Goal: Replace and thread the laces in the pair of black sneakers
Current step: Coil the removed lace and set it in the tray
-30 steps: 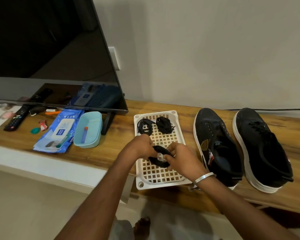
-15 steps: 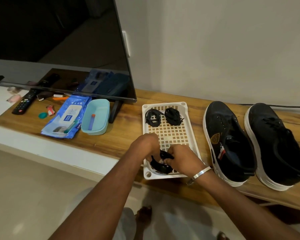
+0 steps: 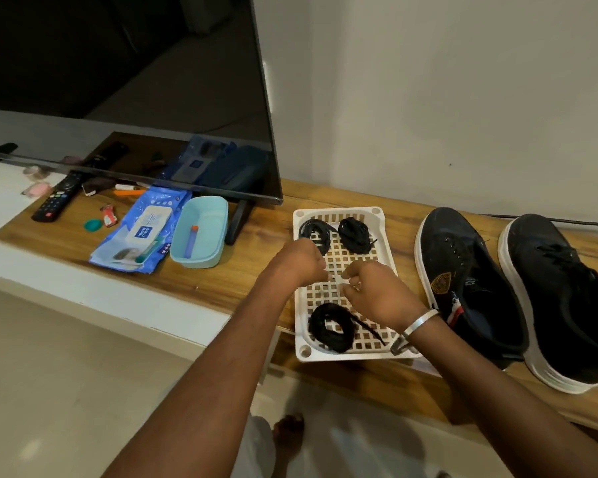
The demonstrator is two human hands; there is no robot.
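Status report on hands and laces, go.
Left hand and right hand above white tray, fingers curled, grip unclear. Coiled lace lies loose at tray's near end. Two lace bundles at far end. Nothing blocking.

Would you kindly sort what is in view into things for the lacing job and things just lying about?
For the job: left sneaker, right sneaker, near lace coil, two far lace coils, white tray.

Lying about: remote, wipes pack, blue tub, television.

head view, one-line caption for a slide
Both hands hover above a white tray holding three black lace bundles.
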